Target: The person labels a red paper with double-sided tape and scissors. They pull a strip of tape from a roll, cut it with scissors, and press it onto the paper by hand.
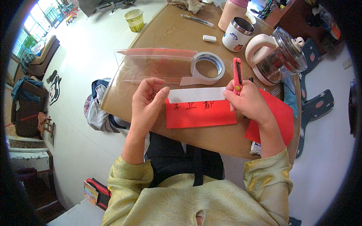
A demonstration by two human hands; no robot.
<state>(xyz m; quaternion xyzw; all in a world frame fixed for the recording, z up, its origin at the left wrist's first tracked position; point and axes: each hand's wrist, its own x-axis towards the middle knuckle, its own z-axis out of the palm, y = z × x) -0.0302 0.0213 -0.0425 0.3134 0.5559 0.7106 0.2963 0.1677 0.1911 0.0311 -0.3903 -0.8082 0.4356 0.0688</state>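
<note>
A white strip (197,95), perhaps tape or paper, is stretched between my two hands. My left hand (151,103) pinches its left end. My right hand (247,99) grips the other end and also holds a red utility knife or cutter (237,76) with a yellow button. Under the strip lies a red paper rectangle (200,115) with handwritten black characters, its upper part covered. A roll of white tape (221,66) rests beyond my hands, a loose end trailing from it, against a clear plastic holder (158,63). More red paper (278,121) lies beneath my right forearm.
On the brown table (138,124) stand a glass kettle (278,56), a white stickered cup (238,34) and a pink bottle (232,14) at the far right. A white eraser (209,38) and a pen (197,20) lie farther back. A yellow bin (134,20) stands on the floor.
</note>
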